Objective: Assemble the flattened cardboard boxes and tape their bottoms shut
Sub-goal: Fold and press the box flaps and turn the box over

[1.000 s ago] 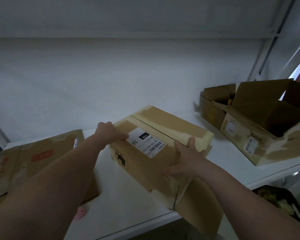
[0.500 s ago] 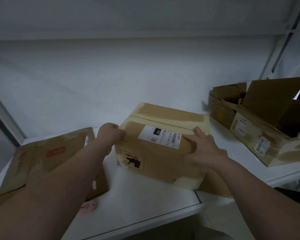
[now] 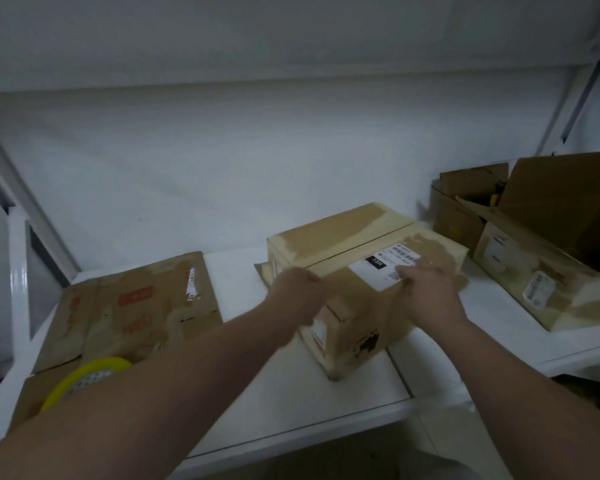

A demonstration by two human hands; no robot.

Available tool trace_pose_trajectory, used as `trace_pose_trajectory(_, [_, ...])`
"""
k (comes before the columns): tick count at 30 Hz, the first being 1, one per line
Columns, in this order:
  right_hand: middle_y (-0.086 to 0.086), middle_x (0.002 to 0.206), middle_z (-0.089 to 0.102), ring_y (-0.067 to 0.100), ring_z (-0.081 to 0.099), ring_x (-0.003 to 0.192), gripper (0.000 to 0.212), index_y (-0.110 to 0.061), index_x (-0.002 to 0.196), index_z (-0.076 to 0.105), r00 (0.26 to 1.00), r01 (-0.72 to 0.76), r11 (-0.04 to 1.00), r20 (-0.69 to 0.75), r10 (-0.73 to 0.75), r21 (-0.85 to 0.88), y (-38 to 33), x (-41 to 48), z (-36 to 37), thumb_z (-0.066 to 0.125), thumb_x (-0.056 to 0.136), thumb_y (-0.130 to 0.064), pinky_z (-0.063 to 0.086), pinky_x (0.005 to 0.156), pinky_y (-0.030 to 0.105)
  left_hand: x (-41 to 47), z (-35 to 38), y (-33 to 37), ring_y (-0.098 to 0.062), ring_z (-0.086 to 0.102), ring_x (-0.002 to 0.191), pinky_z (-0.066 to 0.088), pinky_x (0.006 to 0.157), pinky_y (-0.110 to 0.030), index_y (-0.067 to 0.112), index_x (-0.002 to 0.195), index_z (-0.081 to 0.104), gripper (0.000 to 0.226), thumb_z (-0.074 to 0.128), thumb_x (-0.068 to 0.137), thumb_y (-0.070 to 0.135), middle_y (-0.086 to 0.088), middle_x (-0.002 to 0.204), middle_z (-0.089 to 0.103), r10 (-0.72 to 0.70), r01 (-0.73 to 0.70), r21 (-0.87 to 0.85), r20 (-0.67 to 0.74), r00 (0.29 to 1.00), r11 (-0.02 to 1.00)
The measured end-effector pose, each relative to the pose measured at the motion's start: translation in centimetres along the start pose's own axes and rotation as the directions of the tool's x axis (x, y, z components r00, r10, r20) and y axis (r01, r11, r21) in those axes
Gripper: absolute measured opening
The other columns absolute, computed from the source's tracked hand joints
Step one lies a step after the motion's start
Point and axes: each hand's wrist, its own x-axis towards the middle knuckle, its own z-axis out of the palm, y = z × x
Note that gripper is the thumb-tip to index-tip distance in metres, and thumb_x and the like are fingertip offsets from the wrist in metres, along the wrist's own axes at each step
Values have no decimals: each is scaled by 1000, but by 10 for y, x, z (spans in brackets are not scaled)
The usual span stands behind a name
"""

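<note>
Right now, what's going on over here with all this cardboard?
A person is handling an assembled cardboard box that stands on the white shelf, its flaps folded shut on top. The right hand presses on its shipping label; the left hand, blurred, is at the near top edge. I see no tape across the seam. A flattened box and a yellow tape roll lie to the left, open boxes to the right.

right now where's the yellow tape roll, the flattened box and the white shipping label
yellow tape roll (image 3: 84,375): head view, middle of its visible part
flattened box (image 3: 136,306): head view, middle of its top panel
white shipping label (image 3: 374,276): head view, white area below the black patch
</note>
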Motion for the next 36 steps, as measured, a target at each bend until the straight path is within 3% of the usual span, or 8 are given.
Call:
trace_pose_trajectory(4, [15,146,27,39,34,128,45,-26,129,45,994,-91,995,67,88,40,-8,-9,3,47,88,-44,40,100,48,51,-19,4,-26,48,119,44,96,-36,21,121,62,36,56,86,14,-6,126,51,374,-234,618,-106,921,751])
trace_pose_trajectory(8, [6,158,-14,42,19,140,101,-38,146,14,951,-11,999,309,-3,44,-35,-19,2,44,63,-87,34,105,57,93,-32,-3,-38,25,136,35,108,-45,35,146,30,70,61,86,16,-16,151,16,244,-222,824,105,964,522])
trace_pose_trajectory(12, [5,156,-21,45,11,141,106,-41,147,9,914,23,1000,405,-21,0,-58,-25,7,58,63,-82,29,107,60,118,-35,-11,-36,33,127,38,106,-45,45,148,12,107,82,69,28,-16,140,20,112,-239,907,213,971,347])
trace_pose_trajectory(18, [2,150,14,40,35,125,72,-41,136,30,929,92,995,364,-68,-49,-55,-19,4,64,75,-56,27,104,51,127,-40,-19,-36,26,130,36,107,-44,47,148,13,110,85,65,37,-16,138,22,143,-243,877,202,969,414])
trace_pose_trajectory(22, [0,150,21,35,31,130,72,-41,142,30,919,125,992,379,-113,-8,-42,-15,-7,64,79,-50,25,108,42,116,-43,-28,-31,45,115,44,100,-38,44,146,24,97,82,68,39,-12,127,31,169,-230,762,159,973,605])
trace_pose_trajectory(25, [2,152,18,34,32,127,78,-40,140,33,935,110,993,336,-116,37,-28,-10,-6,70,72,-42,34,105,39,93,-37,-32,-30,47,109,48,92,-40,39,142,35,85,79,69,44,-6,110,34,254,-222,739,71,964,636])
trace_pose_trajectory(31, [-7,157,0,32,22,138,115,-45,148,10,941,-188,953,322,105,240,-5,-11,-5,79,60,-17,39,105,41,52,-32,-35,-19,56,93,43,73,-26,9,122,55,76,85,63,44,-4,104,58,217,-156,634,-19,976,758])
trace_pose_trajectory(36, [-3,117,52,22,53,105,105,-42,146,24,930,-347,722,321,181,598,9,-20,-17,72,64,3,51,77,35,27,-34,-37,-8,54,67,42,58,-21,11,87,68,33,79,74,40,6,72,58,80,-70,221,-36,996,973])
